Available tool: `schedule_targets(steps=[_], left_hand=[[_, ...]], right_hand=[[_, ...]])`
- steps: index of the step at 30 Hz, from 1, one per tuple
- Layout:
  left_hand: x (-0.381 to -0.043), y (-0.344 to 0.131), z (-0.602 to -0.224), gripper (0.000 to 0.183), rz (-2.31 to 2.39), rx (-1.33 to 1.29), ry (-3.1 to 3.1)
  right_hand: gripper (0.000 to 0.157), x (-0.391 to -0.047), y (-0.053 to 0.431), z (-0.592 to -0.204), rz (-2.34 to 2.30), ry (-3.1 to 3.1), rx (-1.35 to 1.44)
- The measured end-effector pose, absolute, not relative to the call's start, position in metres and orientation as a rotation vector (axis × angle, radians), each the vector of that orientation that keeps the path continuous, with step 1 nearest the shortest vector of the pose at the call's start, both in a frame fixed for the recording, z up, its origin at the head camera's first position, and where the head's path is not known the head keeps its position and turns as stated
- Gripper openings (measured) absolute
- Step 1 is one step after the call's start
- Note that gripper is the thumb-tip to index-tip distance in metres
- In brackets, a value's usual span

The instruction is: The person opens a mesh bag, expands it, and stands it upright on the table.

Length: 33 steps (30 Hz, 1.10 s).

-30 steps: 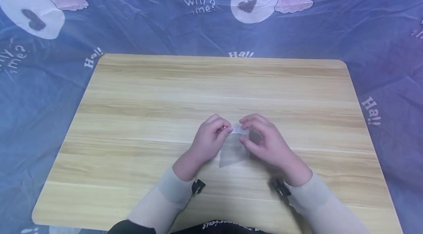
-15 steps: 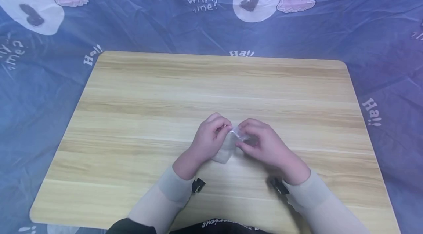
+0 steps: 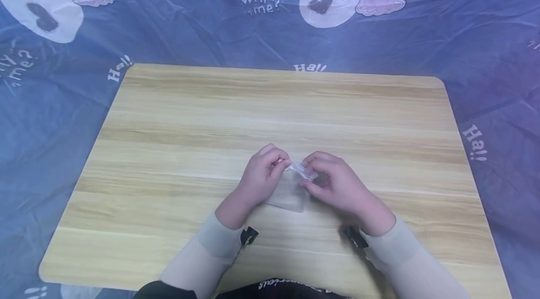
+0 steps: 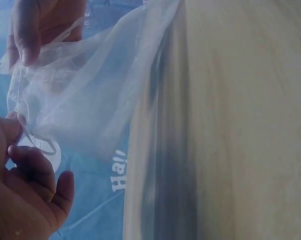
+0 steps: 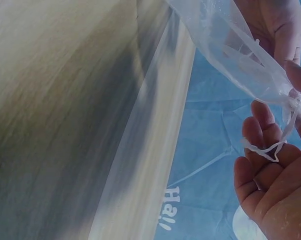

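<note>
l hand [image 3: 259,177] & r hand [image 3: 336,181] face each other over the nearer part of the wood-grain counter [image 3: 211,116], w/ a see-through bag [image 3: 288,191] stretched between them. l grip: thumb + fingers pinching the bag's top edge on the l side. r grip: thumb + fingers curled on the bunched-up top, r side. in both wrist views the spare fingers sit loosely bent. bag's body hangs off the top toward the person, bottom edge between the hands; can't tell if it touches the counter. a thin white cord [image 5: 289,129] trails from the gathered top, in front of the r fingers in the r wrist view.

both arms in pale sleeves [image 3: 219,238], w/ a small black device [image 3: 249,235] by each cuff. black garment [image 3: 282,289] w/ white lettering at the btm of the head view. blue cloth [image 3: 190,18] beyond the counter, printed w/ white circles, pink clouds, "why me?" & "ha!!".
</note>
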<state>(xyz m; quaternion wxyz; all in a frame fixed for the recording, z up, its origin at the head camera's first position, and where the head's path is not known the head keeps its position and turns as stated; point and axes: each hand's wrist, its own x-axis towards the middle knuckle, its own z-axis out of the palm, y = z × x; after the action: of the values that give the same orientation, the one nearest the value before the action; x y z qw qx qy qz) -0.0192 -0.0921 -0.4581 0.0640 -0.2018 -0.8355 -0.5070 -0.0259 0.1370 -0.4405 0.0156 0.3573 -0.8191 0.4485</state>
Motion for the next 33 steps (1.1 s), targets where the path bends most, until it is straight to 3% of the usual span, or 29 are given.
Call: schedule_targets(steps=[8,16,23,33], left_hand=[[-0.019,-0.098,-0.455,0.006,-1.515,-0.556,-2.591],[-0.016,-0.1,-0.438,0.035,-1.313,-0.807,-2.596],[-0.021,-0.094,-0.419,0.024,-0.991,-0.93,-2.812],[-0.024,-0.091,-0.414,0.02,-1.037,-1.09,-2.888]], right_hand=[[0.027,-0.025,0.135,-0.437,1.368,-2.596,1.077],[0.021,-0.027,0.136,-0.435,1.322,-2.616,1.108],[0.021,-0.025,0.136,-0.431,1.311,-2.618,1.216],[0.009,-0.023,0.136,-0.427,1.318,-2.599,1.266]])
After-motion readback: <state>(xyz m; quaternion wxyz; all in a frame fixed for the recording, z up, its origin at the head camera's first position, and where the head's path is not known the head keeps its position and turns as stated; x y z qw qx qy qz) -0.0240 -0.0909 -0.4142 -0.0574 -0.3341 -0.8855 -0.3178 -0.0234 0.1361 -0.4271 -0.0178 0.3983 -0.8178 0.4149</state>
